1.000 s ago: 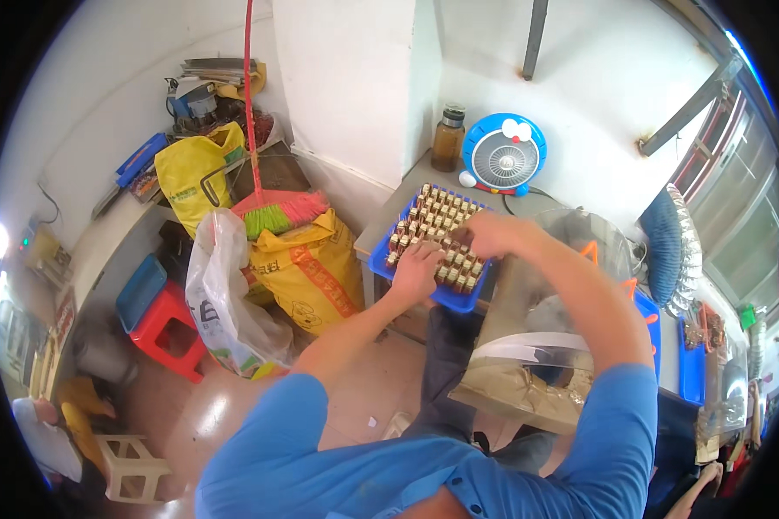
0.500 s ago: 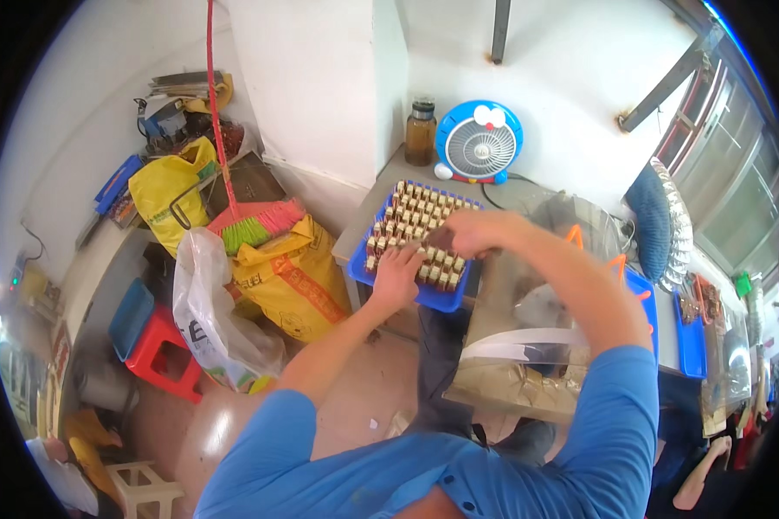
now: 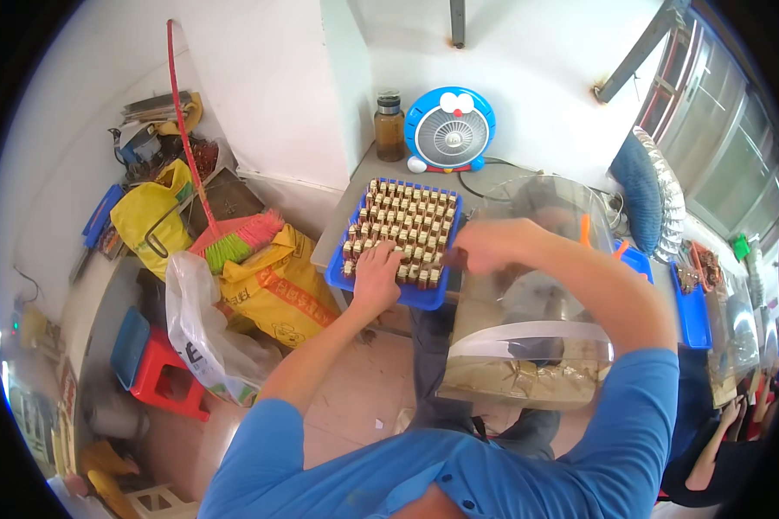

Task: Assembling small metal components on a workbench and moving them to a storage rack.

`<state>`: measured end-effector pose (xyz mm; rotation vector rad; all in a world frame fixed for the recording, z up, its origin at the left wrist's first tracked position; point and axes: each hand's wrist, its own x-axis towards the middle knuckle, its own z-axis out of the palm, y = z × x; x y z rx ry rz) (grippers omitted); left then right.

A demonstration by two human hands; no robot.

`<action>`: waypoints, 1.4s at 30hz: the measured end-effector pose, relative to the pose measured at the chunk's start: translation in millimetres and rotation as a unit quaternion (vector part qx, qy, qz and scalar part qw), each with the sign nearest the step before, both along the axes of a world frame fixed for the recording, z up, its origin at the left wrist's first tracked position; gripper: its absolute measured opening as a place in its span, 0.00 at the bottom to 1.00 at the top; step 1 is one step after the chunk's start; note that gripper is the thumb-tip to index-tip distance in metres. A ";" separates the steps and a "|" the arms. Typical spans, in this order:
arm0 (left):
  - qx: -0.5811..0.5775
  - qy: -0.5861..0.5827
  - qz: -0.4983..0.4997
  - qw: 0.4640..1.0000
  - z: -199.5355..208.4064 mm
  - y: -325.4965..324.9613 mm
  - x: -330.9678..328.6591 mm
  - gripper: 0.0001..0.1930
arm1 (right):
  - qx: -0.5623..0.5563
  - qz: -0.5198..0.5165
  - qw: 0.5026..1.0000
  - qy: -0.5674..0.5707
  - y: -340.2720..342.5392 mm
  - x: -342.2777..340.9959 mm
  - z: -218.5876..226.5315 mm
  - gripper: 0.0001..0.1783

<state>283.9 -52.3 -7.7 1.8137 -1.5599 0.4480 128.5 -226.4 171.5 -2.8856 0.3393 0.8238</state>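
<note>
A blue tray (image 3: 433, 298) holds rows of small upright parts (image 3: 407, 216) with cream tops and brown bodies. My left hand (image 3: 377, 278) rests at the tray's near edge, its fingers stretched out over the nearest parts. Just off the tray's right side is my right hand (image 3: 496, 246), smeared by motion, with its fingers closed. A small dark brown thing (image 3: 450, 258) shows at its fingertips, too blurred to name.
A blue fan (image 3: 452, 130) and a brown bottle (image 3: 389, 128) stand behind the tray. To the right is a clear plastic cover (image 3: 537, 195) with a white strip. Bags, a broom (image 3: 242, 238) and a red stool (image 3: 169, 381) are at the left.
My right hand has moved right, away from my left hand and off the tray, with the brown thing at its fingers. My left hand stays at the near parts. The whole view has shifted.
</note>
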 end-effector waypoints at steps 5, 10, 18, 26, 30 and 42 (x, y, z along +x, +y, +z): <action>0.010 -0.007 -0.006 1.000 4.9 -13.2 -10.3 0.22 | -0.025 -0.121 0.984 -0.131 -94.8 21.8 -3.0 0.16; 0.017 -0.033 0.009 0.999 1.7 -10.4 -7.7 0.22 | 0.005 -0.050 0.983 -0.176 -46.7 53.6 0.8 0.17; 0.023 -0.033 0.003 0.999 4.4 -18.2 -6.9 0.21 | -0.043 -0.170 0.969 -0.173 -114.3 32.7 8.2 0.16; 0.024 -0.023 0.006 0.999 -0.3 -14.2 -2.0 0.22 | -0.138 -0.317 0.930 -0.125 -201.6 -39.6 69.6 0.09; 0.042 -0.007 0.017 0.999 -0.8 -9.5 -0.5 0.23 | -0.056 -0.244 0.961 -0.119 -155.9 -0.7 55.1 0.05; 0.030 -0.038 0.039 0.998 -2.8 -5.5 -4.8 0.21 | 0.087 -0.005 0.996 -0.015 17.9 24.7 36.1 0.16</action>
